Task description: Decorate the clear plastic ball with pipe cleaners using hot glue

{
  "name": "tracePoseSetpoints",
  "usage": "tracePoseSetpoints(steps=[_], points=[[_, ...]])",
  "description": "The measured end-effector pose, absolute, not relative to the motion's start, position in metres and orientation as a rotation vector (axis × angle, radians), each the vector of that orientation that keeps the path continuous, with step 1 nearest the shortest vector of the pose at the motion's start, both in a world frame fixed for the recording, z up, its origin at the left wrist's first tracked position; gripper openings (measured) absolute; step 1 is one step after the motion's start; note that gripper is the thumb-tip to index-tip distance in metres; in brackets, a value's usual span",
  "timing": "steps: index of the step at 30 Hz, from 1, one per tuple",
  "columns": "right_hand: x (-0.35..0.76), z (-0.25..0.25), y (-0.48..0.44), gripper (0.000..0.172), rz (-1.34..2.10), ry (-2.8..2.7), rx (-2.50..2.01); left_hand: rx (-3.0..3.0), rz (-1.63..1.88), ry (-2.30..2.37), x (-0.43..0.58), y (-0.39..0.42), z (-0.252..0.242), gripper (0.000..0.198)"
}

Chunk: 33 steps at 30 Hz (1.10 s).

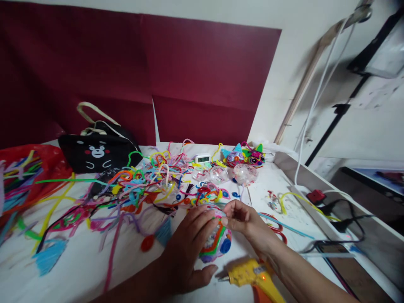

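Note:
A round craft ball wrapped in orange, green and purple pipe cleaners, with a blue button on its side, sits on the white table in front of me. My left hand is curved over its left and top, gripping it, with the thumb held out low. At the ball's upper right, the thumb and fingers of my right hand are pinched together, touching its edge; what they pinch is too small to make out. A yellow glue gun lies below my right wrist, its orange light lit and nozzle pointing left.
Tangled pipe cleaners spread across the table's left and middle. Clear plastic balls, a small digital timer and decorated cat-like figures stand behind. A black bag is back left; a phone and power strip are right.

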State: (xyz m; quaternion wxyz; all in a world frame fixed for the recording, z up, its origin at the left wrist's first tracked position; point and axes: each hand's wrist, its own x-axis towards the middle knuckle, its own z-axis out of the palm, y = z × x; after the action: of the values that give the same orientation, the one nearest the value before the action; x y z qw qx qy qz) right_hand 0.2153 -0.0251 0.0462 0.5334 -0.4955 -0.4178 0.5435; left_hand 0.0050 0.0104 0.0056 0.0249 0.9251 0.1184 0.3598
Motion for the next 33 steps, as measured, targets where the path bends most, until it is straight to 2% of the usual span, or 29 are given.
tracePoseSetpoints(steps=[7, 23, 28, 33], points=[[0.215, 0.043, -0.025, 0.045, 1.329, -0.987, -1.149, 2.807, 1.124, 0.433, 0.006, 0.010, 0.001, 0.072], [0.212, 0.040, -0.026, 0.039, 1.399, -1.003, -1.072, 2.845, 1.177, 0.454, 0.001, 0.011, -0.002, 0.070], [0.213, 0.039, -0.026, 0.042, 1.387, -1.027, -1.117, 2.852, 1.343, 0.339, 0.004, 0.017, -0.008, 0.065], [0.213, 0.040, -0.026, 0.043, 1.362, -1.056, -1.136, 2.803, 1.224, 0.431, 0.001, 0.012, -0.006, 0.061]])
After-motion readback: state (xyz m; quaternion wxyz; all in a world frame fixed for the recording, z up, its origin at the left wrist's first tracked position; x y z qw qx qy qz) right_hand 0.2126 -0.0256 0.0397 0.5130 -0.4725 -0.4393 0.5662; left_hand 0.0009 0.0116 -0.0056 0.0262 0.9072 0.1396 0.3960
